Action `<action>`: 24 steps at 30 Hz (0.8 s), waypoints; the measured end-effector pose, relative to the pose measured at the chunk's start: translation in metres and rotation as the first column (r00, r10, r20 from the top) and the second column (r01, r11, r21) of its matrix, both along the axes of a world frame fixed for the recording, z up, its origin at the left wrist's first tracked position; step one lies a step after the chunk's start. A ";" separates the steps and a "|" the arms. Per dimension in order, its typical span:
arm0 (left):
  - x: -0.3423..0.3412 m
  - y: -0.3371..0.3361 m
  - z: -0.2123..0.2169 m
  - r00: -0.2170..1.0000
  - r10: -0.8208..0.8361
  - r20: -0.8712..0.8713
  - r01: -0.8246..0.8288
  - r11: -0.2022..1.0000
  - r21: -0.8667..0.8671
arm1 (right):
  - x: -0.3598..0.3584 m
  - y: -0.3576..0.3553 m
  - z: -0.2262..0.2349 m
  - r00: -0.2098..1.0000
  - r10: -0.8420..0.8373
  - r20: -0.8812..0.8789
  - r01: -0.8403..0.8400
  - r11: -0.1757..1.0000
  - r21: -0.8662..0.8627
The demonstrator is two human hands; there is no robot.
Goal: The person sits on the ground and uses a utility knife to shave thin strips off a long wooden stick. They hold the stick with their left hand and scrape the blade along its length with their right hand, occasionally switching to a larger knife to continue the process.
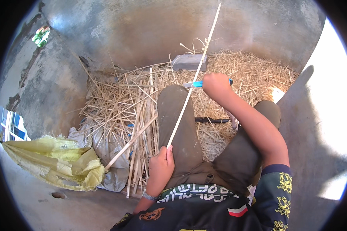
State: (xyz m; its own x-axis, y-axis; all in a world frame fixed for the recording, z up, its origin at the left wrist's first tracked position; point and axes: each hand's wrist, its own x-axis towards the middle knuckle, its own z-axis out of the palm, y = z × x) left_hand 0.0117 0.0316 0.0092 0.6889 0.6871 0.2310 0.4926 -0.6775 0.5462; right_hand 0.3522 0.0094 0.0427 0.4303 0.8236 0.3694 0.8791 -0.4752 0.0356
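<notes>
A long pale strip, which looks like split bamboo (184,109), slants up and away across my left thigh. My left hand (160,169) is closed around its near end, the thumb lying along it. In my closed right hand (216,87) is a knife with a blue handle (197,84). Its blade (187,85) points left and meets the strip just beyond my left knee. Thin curled shavings (204,47) cling to the strip farther up. The far end of the strip rises in front of the wall.
Loose strips (121,102) lie heaped at the left, and fine shavings (239,71) cover the ground ahead and right. A grey block (189,62) rests near the wall (142,30). A dark rod-like thing (212,120) lies between my legs. A torn yellow sack (61,161) is at the left.
</notes>
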 end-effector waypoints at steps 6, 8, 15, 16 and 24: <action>0.001 0.000 0.001 1.000 -0.022 0.007 0.022 1.000 0.003 | 0.026 0.002 0.020 0.945 -0.248 -0.215 0.247 0.968 -0.032; -0.002 0.001 0.001 0.999 -0.040 -0.003 0.040 0.999 0.005 | 0.053 -0.008 0.030 0.895 -0.364 -0.258 0.371 0.928 -0.023; -0.005 0.000 0.001 0.999 -0.038 0.007 0.038 0.999 -0.030 | 0.071 -0.008 0.022 0.864 -0.421 -0.277 0.434 0.901 -0.014; -0.006 0.000 0.000 0.999 -0.040 0.003 0.040 0.999 -0.026 | 0.075 -0.007 0.019 0.865 -0.422 -0.272 0.436 0.900 -0.010; -0.006 0.007 -0.001 0.998 -0.064 0.023 0.064 0.998 0.007 | 0.102 0.005 0.023 0.928 -0.364 -0.074 0.368 0.929 0.037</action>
